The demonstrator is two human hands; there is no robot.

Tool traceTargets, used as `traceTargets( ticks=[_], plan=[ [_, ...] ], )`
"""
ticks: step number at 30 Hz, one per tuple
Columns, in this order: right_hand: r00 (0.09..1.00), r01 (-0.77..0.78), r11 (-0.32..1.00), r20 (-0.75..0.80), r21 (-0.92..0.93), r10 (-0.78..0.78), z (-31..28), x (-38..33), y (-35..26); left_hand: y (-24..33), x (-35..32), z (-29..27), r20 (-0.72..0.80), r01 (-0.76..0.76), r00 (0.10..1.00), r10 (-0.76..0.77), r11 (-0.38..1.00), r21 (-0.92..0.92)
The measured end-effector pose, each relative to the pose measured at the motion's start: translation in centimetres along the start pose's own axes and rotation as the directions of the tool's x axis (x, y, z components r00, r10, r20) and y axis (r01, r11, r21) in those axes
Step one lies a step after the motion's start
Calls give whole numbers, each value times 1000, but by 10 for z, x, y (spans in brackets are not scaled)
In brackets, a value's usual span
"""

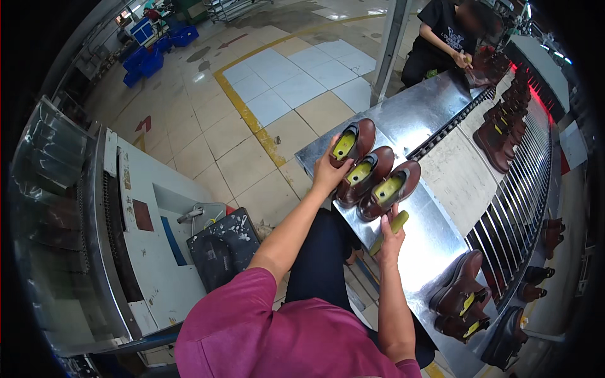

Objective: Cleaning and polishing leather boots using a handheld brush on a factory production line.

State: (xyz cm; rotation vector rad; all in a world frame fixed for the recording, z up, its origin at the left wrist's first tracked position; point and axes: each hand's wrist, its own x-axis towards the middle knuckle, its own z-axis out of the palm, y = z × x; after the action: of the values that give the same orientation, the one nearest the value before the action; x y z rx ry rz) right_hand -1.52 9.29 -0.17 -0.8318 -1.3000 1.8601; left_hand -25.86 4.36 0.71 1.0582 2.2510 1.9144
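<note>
- Shoes, head view: where are they?
- Three brown leather shoes at the near edge of the steel bench (435, 220): left shoe (368, 135), middle shoe (383, 160), right shoe (412, 178). Side by side, openings up, toes away from the wearer.
- Grip?
- Left hand (328, 171) closed around the heel end of the left shoe, thumb by the opening. Right hand (392, 238) closed on a loose olive-green strip (399, 220), probably an insole, just beside the right shoe's heel. Can't tell if its fingertips touch that shoe.
- Done so far?
- Yellow-green insole visible in each: left insole (343, 145), middle insole (360, 173), right insole (388, 189). Toe ends hidden under the uppers, so full seating unconfirmed. I'd call all three fitted.
- Left to do?
- Strip is outside any shoe; if it's an insole, that one's pending. Two brown shoes lower right, upper one (463, 272) and lower one (451, 327), show yellow-green pieces at their openings; can't tell if seated. More shoes (495, 146) on the conveyor (455, 173). Co-worker (449, 41) has hands at another shoe. My read: mid-batch, remaining count unknown.
</note>
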Motion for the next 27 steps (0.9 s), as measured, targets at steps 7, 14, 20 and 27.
traceTargets(
  ticks=[7,14,20,27],
  plan=[
    [993,116,930,51,-349,-104,6,-11,13,-76,-5,-17,208,10,977,-46,986,167],
    [999,-44,999,-27,-2,44,-36,-45,39,-45,-22,-50,140,136,981,-133,991,-13],
    [932,-249,968,-278,-23,233,-147,-181,-25,78,-144,-24,-81,-298,943,322,929,218],
    [755,-334,942,-608,-34,246,-237,-262,-36,180,-210,121,739,2,595,316,919,-394]
  ],
)
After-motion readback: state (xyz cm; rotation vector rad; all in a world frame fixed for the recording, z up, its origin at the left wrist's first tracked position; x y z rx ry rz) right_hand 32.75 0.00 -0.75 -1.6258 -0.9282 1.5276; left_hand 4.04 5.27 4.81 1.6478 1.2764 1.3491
